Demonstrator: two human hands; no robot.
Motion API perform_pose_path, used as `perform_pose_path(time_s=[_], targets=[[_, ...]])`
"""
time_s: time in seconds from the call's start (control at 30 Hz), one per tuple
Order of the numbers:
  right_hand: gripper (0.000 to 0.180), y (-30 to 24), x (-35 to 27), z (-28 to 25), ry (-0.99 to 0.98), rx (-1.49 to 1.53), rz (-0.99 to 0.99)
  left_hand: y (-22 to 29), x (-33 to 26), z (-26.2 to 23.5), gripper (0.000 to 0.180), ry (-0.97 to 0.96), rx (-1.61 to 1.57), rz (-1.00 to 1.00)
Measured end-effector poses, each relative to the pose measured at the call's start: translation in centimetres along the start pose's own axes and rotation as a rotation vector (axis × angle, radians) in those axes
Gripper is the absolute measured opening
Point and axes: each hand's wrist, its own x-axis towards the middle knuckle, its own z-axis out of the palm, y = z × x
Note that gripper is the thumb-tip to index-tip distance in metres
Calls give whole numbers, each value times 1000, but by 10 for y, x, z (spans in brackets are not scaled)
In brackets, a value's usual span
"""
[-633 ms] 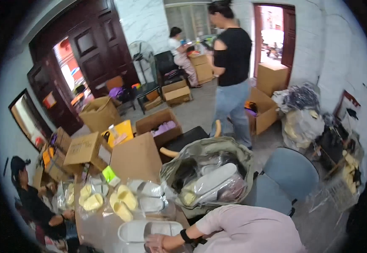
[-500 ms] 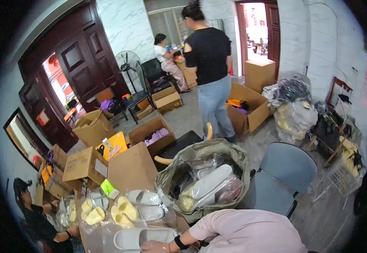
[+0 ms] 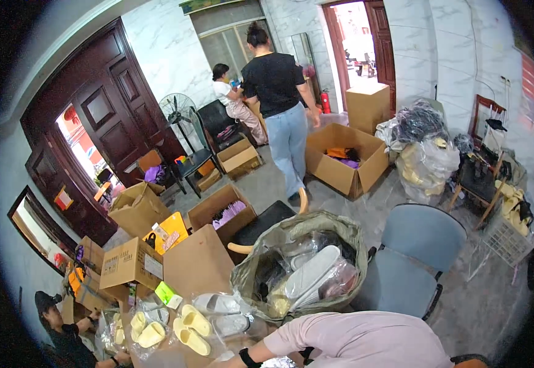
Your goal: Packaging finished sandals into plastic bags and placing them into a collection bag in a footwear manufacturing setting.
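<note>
My right arm, in a pale pink sleeve with a black wristband, reaches leftward along the lower edge. My right hand (image 3: 225, 364) is almost wholly cut off there, so its fingers and anything in them are hidden. My left hand is out of view. Beyond the wrist, on the table, lie grey slippers (image 3: 230, 325) in clear plastic and a pair of pale yellow slippers (image 3: 191, 331). Another yellow pair (image 3: 150, 334) lies bagged to their left. Behind my arm stands a large green-grey sack (image 3: 358, 270) holding bagged slippers, with a grey slipper (image 3: 313, 273) on top.
A grey chair (image 3: 423, 236) stands right of the sack. Several cardboard boxes (image 3: 196, 254) crowd the left and middle. A co-worker in black (image 3: 64, 334) works at the lower left; another person (image 3: 276, 86) stands further back. An open box (image 3: 347, 153) lies on the floor.
My right hand has left the large grey slipper at the table's front and dropped mostly below the lower edge; that slipper is largely out of view. The standing person has turned away.
</note>
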Motion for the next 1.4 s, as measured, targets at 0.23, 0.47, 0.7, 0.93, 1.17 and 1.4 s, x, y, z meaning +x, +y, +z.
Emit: perform_pose_path(time_s=[0.23,0.47,0.7,0.93,1.17,1.4], targets=[[38,-6,-36,-56,272,115,36,4,17,-20,26,-55,-20,-55],[26,62,-80,-3,-19,923,755,22,22,-14,28,-154,-130,-165],[52,47,-63,-32,188,1191,694,36,64,-9,29,-47,133,82],[33,38,-47,-67,903,1497,545,62,72,36,29,-113,65,291],[66,-54,-141,-83,668,1114,691,66,14,88,20,-924,-430,414],[44,-113,-255,-123,521,-271,663,89,-83,158,22,-1745,-573,562]])
